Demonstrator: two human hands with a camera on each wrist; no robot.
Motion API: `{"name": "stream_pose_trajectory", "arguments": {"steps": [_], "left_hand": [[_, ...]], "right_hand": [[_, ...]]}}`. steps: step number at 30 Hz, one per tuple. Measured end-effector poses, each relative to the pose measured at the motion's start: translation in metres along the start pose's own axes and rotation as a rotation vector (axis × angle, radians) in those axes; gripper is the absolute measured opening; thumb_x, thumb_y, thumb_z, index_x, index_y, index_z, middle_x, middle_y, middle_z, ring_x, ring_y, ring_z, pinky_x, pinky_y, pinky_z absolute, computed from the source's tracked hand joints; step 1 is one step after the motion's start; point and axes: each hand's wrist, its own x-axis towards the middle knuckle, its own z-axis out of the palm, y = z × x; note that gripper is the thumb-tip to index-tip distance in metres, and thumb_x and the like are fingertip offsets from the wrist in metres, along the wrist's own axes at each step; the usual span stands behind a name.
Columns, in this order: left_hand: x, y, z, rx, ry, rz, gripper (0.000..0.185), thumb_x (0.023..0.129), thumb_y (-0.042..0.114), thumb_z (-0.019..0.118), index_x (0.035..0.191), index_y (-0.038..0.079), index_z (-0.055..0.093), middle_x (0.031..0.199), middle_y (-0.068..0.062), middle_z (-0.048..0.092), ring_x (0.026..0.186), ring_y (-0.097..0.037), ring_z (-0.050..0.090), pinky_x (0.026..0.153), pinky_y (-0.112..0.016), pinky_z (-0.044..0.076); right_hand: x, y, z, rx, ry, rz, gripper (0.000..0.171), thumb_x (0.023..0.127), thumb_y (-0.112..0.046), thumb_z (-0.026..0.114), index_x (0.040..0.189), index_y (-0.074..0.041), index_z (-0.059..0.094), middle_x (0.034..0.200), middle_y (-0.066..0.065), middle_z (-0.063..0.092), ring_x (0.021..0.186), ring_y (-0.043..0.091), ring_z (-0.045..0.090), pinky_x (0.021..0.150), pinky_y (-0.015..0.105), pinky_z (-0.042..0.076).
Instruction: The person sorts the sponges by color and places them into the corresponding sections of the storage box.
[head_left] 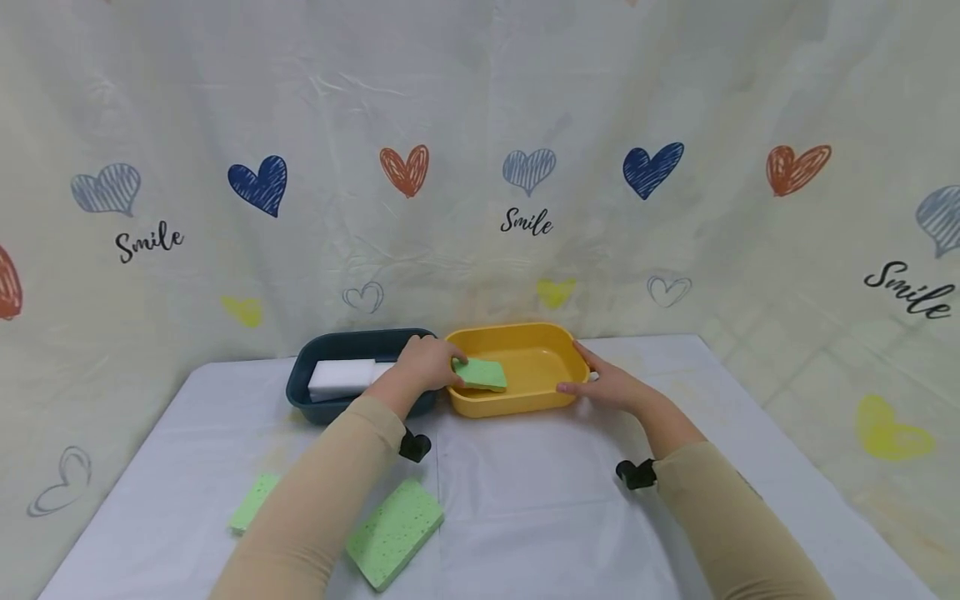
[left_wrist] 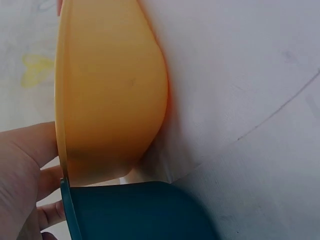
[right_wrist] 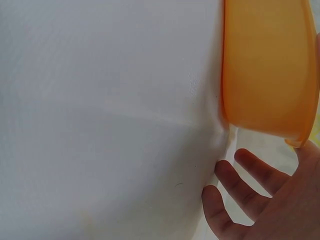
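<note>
My left hand [head_left: 427, 362] reaches over the meeting ends of two plastic bins and pinches the left end of a light green sponge [head_left: 483, 375] inside the yellow bin [head_left: 517, 402]. In the left wrist view the sponge is hidden behind the yellow wall [left_wrist: 110, 85]. My right hand [head_left: 611, 386] holds the right end of the yellow bin, thumb at the front rim. In the right wrist view several fingers [right_wrist: 245, 192] spread loosely past the bin's end. The dark blue bin [head_left: 300, 387] holds white blocks [head_left: 341, 377], partly covered by the left hand.
Two more green sponges lie on the white-covered table [head_left: 525, 517]: a large one [head_left: 397, 533] near the front and another [head_left: 255, 500] partly behind the left sleeve. A pale curtain [head_left: 465, 100] with hearts hangs behind the bins.
</note>
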Motion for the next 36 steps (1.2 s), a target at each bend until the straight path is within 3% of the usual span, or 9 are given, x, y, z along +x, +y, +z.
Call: {"name": "stream_pose_trajectory", "arguments": {"steps": [10, 24, 29, 36], "left_hand": [[-0.004, 0.001, -0.002, 0.053, -0.021, -0.019, 0.048, 0.088, 0.045, 0.074, 0.133, 0.031, 0.065, 0.128, 0.005, 0.065, 0.11, -0.025, 0.051, 0.092, -0.041, 0.034], [-0.022, -0.001, -0.017, -0.029, 0.076, -0.018, 0.051, 0.092, 0.047, 0.069, 0.138, 0.029, 0.06, 0.135, 0.0, 0.061, 0.119, -0.027, 0.053, 0.096, -0.043, 0.039], [-0.033, -0.006, -0.018, -0.04, 0.098, 0.017, 0.053, 0.091, 0.049, 0.069, 0.139, 0.029, 0.06, 0.134, 0.001, 0.061, 0.12, -0.028, 0.053, 0.099, -0.045, 0.04], [-0.06, -0.015, -0.014, -0.031, 0.14, 0.032, 0.056, 0.089, 0.053, 0.069, 0.139, 0.03, 0.06, 0.137, 0.003, 0.06, 0.125, -0.027, 0.053, 0.105, -0.049, 0.039]], "right_hand": [[-0.001, -0.004, 0.004, 0.007, -0.01, 0.002, 0.109, 0.083, -0.064, 0.068, 0.161, -0.03, -0.001, 0.165, 0.019, 0.009, 0.145, 0.05, 0.016, 0.109, 0.071, 0.019], [0.001, -0.001, 0.005, -0.004, -0.013, 0.013, 0.109, 0.083, -0.067, 0.067, 0.16, -0.032, -0.002, 0.164, 0.02, 0.012, 0.143, 0.051, 0.019, 0.108, 0.072, 0.02], [-0.001, -0.002, 0.003, 0.001, -0.012, 0.005, 0.109, 0.084, -0.065, 0.067, 0.161, -0.031, -0.002, 0.164, 0.02, 0.012, 0.144, 0.051, 0.018, 0.109, 0.071, 0.019], [-0.002, -0.004, 0.002, -0.011, -0.005, 0.014, 0.11, 0.084, -0.067, 0.066, 0.161, -0.029, -0.003, 0.162, 0.024, 0.015, 0.142, 0.052, 0.02, 0.108, 0.072, 0.02]]}}
